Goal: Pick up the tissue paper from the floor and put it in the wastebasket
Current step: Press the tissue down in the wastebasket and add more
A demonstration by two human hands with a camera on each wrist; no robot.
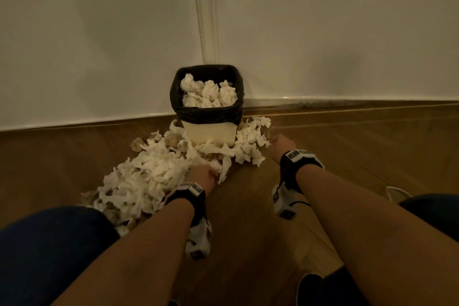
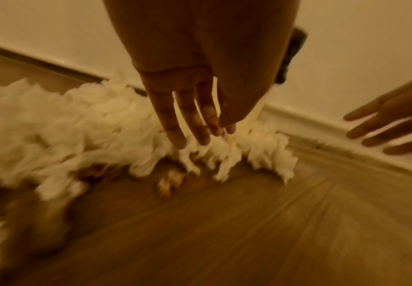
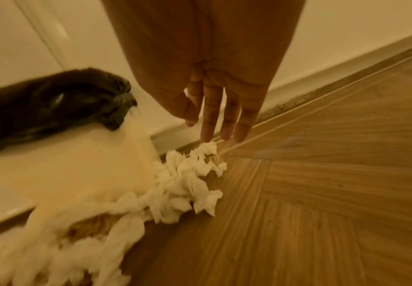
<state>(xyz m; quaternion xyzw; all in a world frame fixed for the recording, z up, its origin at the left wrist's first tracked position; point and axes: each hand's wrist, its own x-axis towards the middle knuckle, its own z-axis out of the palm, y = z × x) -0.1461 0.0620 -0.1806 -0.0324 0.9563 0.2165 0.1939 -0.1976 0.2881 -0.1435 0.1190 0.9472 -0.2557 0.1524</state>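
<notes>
Nearest the camera: two bare forearms reach forward over the wooden floor (image 1: 250, 218); each wrist carries a black strap with a white camera block; dark trouser knees sit at the lower corners of the head view
Left hand (image 1: 204, 174): low over the near edge of the tissue heap; its grip is released, fingers (image 2: 175, 123) straight and spread, tips touching the paper in the left wrist view, which is blurred; nothing is pinched
Right hand (image 1: 283, 144): out to the right of the heap, near the basket's right corner; grip released, fingers (image 3: 209, 116) straight and pointing down, tips just above a white clump; whether they touch it I cannot tell; it holds nothing
Tissue paper (image 1: 154, 176): white crumpled shreds spread on the floor in a broad heap from the left knee up to the basket, wrapping around its front and right side; a few brownish scraps are mixed in
Wastebasket (image 1: 210, 133): pale, square, upright, lined with a black bag (image 1: 208, 113) folded over the rim; it stands in the corner just beside the skirting and is filled with white tissue close to the rim
Farthest back: two white walls (image 1: 99, 32) meet in a corner seam behind the basket
</notes>
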